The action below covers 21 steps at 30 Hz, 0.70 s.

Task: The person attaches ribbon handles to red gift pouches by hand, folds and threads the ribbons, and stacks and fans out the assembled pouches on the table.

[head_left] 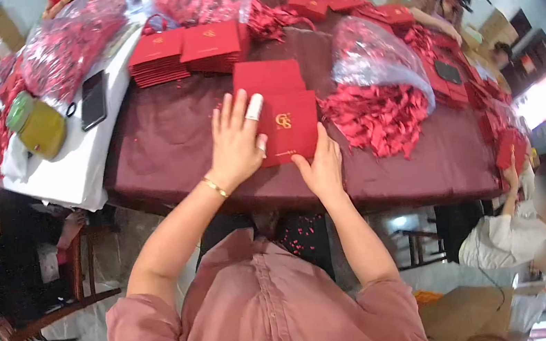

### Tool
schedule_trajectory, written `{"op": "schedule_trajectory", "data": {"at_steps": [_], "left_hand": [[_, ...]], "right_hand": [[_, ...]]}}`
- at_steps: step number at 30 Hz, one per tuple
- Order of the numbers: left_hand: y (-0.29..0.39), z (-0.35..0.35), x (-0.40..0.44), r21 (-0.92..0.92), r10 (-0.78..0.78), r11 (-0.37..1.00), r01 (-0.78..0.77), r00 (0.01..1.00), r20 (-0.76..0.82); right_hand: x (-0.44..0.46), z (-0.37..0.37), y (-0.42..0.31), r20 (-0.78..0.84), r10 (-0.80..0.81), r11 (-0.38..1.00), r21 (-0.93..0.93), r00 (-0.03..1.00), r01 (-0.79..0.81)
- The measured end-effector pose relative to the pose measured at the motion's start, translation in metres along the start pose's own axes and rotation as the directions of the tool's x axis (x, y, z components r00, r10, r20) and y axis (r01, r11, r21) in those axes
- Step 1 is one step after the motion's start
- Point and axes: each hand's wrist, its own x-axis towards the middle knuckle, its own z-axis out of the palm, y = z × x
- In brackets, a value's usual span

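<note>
A red square card or envelope (292,129) with a gold emblem lies in front of me, partly over another red piece (267,77). My left hand (238,137) rests at its left edge, fingers stretched out, with white wraps on two fingertips. At its lower right edge is my right hand (322,163), thumb on the front and fingers along the side. Whatever lies behind those fingers is hidden. Just right of the card, red ribbons (381,117) spill from a clear plastic bag (375,51).
Stacks of red envelopes (159,57) stand at the back left of the dark red tablecloth (163,130). Further left are a phone (94,101), a jar of yellow liquid (40,126) and bagged red ribbons (71,52). Other people sit around the table.
</note>
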Motion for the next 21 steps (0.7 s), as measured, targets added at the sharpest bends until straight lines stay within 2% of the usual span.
{"op": "schedule_trajectory", "data": {"at_steps": [4, 6, 8, 9, 12, 14, 15, 16, 18, 19, 21], "left_hand": [[-0.004, -0.006, 0.004, -0.032, 0.064, 0.998, -0.061, 0.993, 0.095], [-0.003, -0.011, 0.007, -0.032, 0.093, 0.995, -0.090, 0.989, 0.116], [-0.002, -0.014, 0.009, 0.002, 0.137, 0.990, -0.138, 0.984, 0.112], [0.001, -0.015, 0.009, 0.000, 0.136, 0.991, -0.137, 0.984, 0.116], [0.006, -0.021, 0.013, 0.050, 0.098, 0.993, -0.111, 0.973, 0.207], [0.005, -0.026, 0.018, 0.065, 0.083, 0.993, -0.103, 0.963, 0.258], [0.007, -0.034, 0.026, 0.076, 0.004, 0.996, -0.038, 0.915, 0.403], [0.005, -0.031, 0.025, 0.117, 0.000, 0.992, -0.052, 0.914, 0.405], [0.001, -0.028, 0.019, 0.104, 0.062, 0.990, -0.098, 0.950, 0.305], [0.001, -0.027, 0.018, 0.082, 0.058, 0.993, -0.086, 0.951, 0.303], [-0.003, -0.018, 0.013, 0.101, 0.120, 0.984, -0.144, 0.970, 0.210]], "right_hand": [[-0.009, -0.003, 0.006, -0.004, 0.014, 1.000, 0.022, 1.000, -0.014], [-0.011, -0.008, 0.013, -0.075, -0.146, 0.986, 0.075, 0.986, 0.152], [-0.014, -0.019, 0.020, -0.119, -0.163, 0.981, 0.085, 0.980, 0.173], [-0.012, -0.028, 0.021, -0.169, -0.183, 0.979, 0.056, 0.968, 0.195], [-0.005, -0.058, 0.040, -0.185, -0.261, 0.961, -0.146, 0.947, 0.236], [0.002, -0.069, 0.060, -0.118, -0.303, 0.919, -0.299, 0.946, 0.257], [0.005, -0.080, 0.061, -0.073, -0.325, 0.908, -0.305, 0.943, 0.289], [0.006, -0.082, 0.071, -0.036, -0.344, 0.892, -0.326, 0.938, 0.315], [0.008, -0.086, 0.079, 0.057, -0.400, 0.848, -0.355, 0.915, 0.393], [0.009, -0.086, 0.087, 0.103, -0.421, 0.828, -0.362, 0.901, 0.428], [0.006, -0.083, 0.098, 0.141, -0.456, 0.818, -0.321, 0.879, 0.476]]}}
